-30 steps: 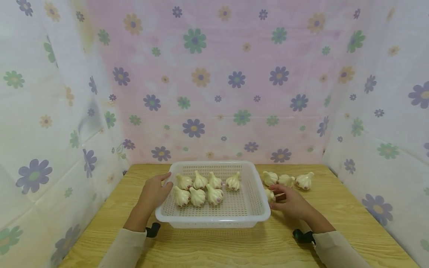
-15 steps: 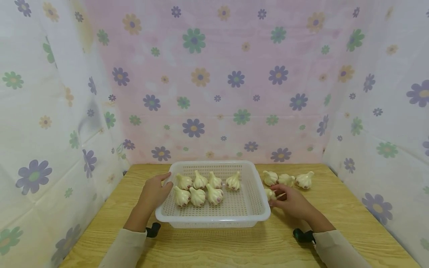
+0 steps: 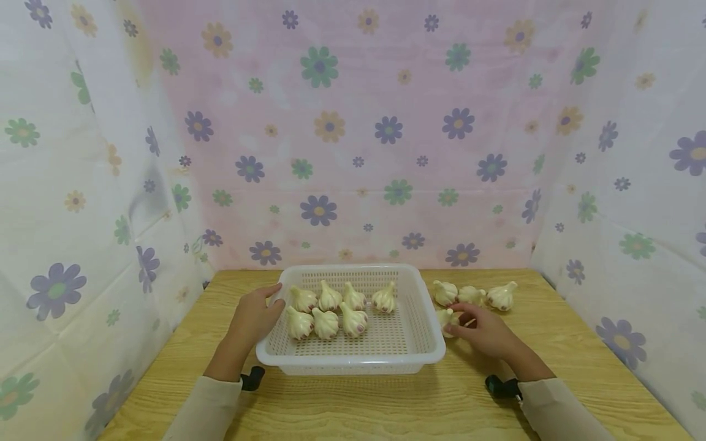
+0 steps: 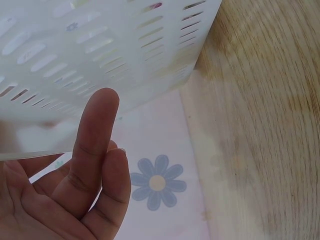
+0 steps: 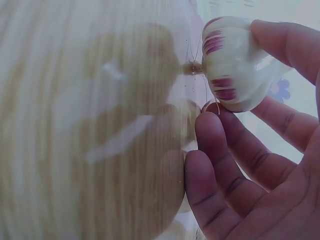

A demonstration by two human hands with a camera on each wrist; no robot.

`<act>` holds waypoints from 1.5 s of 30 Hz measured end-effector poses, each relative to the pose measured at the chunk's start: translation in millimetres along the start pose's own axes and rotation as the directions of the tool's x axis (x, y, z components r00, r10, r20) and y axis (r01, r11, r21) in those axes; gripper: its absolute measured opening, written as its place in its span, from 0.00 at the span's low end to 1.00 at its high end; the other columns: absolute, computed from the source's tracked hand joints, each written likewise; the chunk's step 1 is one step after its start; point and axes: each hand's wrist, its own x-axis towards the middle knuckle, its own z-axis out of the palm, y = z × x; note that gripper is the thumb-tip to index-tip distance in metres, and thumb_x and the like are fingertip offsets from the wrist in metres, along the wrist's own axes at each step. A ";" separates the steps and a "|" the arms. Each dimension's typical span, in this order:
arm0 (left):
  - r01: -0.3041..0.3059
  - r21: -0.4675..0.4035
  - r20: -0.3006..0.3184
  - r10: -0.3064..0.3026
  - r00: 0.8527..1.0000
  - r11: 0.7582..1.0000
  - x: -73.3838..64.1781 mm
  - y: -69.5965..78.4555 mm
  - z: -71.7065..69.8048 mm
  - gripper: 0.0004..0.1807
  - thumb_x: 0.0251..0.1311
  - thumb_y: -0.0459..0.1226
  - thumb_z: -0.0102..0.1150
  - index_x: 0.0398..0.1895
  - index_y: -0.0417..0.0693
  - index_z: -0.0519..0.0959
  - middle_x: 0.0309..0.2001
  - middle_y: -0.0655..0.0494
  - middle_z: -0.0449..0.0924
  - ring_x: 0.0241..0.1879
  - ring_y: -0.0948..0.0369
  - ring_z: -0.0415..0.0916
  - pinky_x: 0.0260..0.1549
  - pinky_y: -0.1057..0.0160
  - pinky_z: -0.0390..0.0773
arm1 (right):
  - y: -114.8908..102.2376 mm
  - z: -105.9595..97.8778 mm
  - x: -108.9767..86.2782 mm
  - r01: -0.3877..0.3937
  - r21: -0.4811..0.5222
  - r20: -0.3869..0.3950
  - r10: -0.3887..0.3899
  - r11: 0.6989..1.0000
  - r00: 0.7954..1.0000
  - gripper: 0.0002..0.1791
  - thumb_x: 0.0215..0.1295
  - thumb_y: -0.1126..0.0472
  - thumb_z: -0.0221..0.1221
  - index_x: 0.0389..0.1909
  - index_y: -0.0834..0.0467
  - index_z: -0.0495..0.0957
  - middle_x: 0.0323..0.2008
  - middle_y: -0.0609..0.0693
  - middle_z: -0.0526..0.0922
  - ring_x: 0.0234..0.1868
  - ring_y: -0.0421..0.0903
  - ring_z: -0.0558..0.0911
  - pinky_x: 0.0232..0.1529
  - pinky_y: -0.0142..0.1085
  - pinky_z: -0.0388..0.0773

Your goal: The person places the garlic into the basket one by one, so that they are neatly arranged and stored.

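In the head view my left hand [image 3: 255, 317] holds the left rim of a white slotted plastic basket [image 3: 353, 360]. The left wrist view shows its fingers [image 4: 92, 135] against the outer wall. Inside the basket several cream garlic bulbs [image 3: 325, 323] sit in two rows toward the left and back. Just outside its right wall, my right hand [image 3: 488, 331] pinches one garlic bulb [image 3: 445, 321] between thumb and fingers. Up close in the right wrist view, that garlic bulb [image 5: 235, 65] has purple streaks and a rooty base facing the tabletop; the lower fingers are curled near the wood.
Three more garlic bulbs [image 3: 471, 296] lie on the wooden table [image 3: 353, 407] behind my right hand, right of the basket. Flower-patterned cloth [image 3: 361, 153] encloses the table at the back and both sides.
My right hand has shifted its fingers around the garlic bulb and drawn slightly right; more of the bulb shows now. My left hand and the basket have stayed put.
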 end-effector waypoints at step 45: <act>-0.017 -0.008 -0.008 0.017 1.000 1.000 1.6 -4.2 3.1 0.29 0.70 0.45 0.52 0.72 0.48 0.75 0.70 0.38 0.74 0.18 0.59 0.61 0.18 0.60 0.70 | -26.5 -21.3 -6.7 0.132 0.022 -0.350 -0.116 0.991 0.930 0.32 0.71 0.44 0.64 0.68 0.57 0.75 0.61 0.61 0.79 0.55 0.62 0.83 0.44 0.42 0.85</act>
